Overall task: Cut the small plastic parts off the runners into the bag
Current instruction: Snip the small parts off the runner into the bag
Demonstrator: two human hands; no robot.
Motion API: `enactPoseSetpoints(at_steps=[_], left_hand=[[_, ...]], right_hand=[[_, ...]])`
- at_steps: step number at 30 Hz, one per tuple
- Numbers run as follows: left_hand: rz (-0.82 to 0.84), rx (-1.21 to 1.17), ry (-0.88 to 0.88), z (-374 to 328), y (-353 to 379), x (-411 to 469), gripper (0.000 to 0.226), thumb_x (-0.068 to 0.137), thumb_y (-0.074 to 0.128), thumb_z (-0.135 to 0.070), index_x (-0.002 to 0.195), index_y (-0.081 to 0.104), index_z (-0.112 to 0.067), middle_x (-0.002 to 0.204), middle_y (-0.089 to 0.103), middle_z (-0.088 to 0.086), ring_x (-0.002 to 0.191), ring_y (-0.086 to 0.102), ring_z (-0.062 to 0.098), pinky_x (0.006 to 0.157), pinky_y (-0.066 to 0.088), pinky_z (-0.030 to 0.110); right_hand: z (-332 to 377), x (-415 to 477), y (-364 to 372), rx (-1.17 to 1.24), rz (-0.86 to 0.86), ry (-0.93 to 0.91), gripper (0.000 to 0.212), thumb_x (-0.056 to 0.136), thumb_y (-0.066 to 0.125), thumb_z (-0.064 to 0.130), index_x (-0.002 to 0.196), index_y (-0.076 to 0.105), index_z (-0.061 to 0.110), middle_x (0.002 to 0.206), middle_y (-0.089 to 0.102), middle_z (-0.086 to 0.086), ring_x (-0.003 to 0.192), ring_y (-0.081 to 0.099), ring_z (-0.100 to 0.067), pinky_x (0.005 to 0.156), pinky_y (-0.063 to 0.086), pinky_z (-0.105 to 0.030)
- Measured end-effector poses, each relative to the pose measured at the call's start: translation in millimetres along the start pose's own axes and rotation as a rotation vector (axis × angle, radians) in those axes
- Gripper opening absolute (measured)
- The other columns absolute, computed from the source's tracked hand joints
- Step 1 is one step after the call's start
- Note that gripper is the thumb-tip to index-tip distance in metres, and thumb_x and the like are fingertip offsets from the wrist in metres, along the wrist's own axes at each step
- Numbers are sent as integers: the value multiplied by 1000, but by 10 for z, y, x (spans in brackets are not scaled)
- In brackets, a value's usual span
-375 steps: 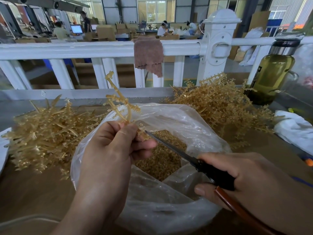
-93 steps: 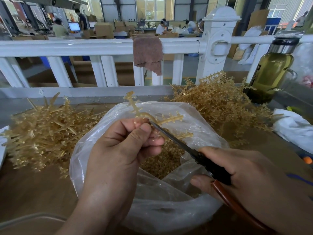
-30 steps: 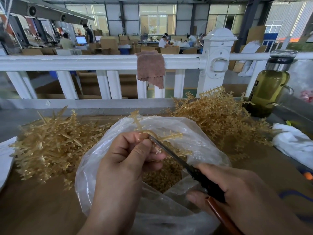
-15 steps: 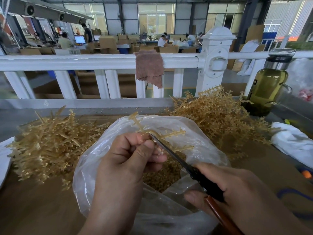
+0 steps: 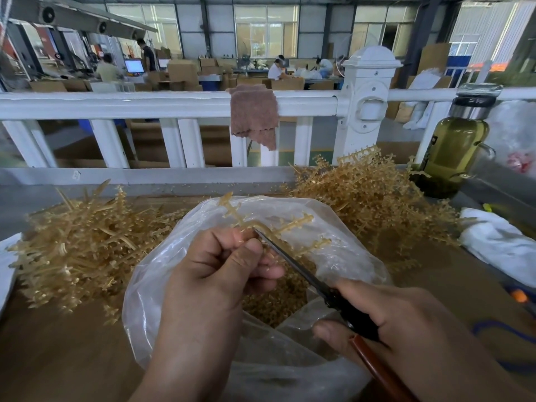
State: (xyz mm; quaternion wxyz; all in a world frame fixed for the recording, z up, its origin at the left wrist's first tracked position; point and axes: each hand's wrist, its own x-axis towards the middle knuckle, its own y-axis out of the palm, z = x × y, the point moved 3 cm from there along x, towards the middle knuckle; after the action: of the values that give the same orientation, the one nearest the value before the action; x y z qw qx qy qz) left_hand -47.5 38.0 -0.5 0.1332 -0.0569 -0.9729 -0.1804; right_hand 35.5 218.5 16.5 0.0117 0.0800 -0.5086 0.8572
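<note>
Head camera looks down at two bare hands over a clear plastic bag (image 5: 150,285) on a brown table (image 5: 58,358). The left hand (image 5: 220,274) is curled tight and pinches a tan runner (image 5: 293,223) between thumb and fingers. The runner sticks up and out to the right, above the open mouth of the bag. The right hand (image 5: 406,320) grips the dark scissors (image 5: 290,261) by the handles. The thin tip touches the runner just beside the left fingertips. I cannot tell if the blades are apart. Small cut parts (image 5: 278,306) lie in a heap inside the bag, under both hands.

One pile of runners (image 5: 81,245) lies left of the bag, and another pile (image 5: 368,195) lies behind it on the right. A bottle of yellow-green drink (image 5: 452,146) stands far right. A brown rag (image 5: 252,114) hangs over the white railing (image 5: 116,103) behind the table.
</note>
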Motion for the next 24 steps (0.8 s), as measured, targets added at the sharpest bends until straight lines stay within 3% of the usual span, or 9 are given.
enactPoseSetpoints(at_steps=[7,14,19,22,24], left_hand=[[19,-4,-14,25,1,-8,10,73,67,-26,66,71,-31,67,71,6,64,73,22,57,56,25],[28,-20,-54,31,8,-3,11,74,66,-24,65,71,-30,68,71,8,63,72,22,55,56,26],[44,44,-99,-25,-49,28,12,79,66,-34,70,70,-28,77,74,17,67,74,30,57,58,29],[1,131,-44,-20,-91,45,24,93,61,-31,72,71,-25,77,75,9,71,73,24,62,58,30],[-16,135,-29,-32,-81,47,22,88,64,-28,68,70,-22,71,70,6,66,66,19,61,56,29]], right_hand=[[29,-14,-16,-62,-14,18,57,74,39,81,118,53,47,78,61,25,88,55,15,71,40,-8],[13,-15,-17,-74,7,-2,66,71,29,85,114,56,42,84,66,21,85,60,7,73,46,-15],[-2,-8,-36,-116,-18,-30,55,73,33,85,102,55,44,65,52,30,72,55,12,62,40,-10],[-11,-15,-32,-121,-26,-47,60,70,29,90,102,53,46,70,53,35,75,54,16,62,41,-8],[-11,-17,-24,-109,-24,-47,55,70,33,88,101,53,46,72,54,36,76,54,16,60,40,-9]])
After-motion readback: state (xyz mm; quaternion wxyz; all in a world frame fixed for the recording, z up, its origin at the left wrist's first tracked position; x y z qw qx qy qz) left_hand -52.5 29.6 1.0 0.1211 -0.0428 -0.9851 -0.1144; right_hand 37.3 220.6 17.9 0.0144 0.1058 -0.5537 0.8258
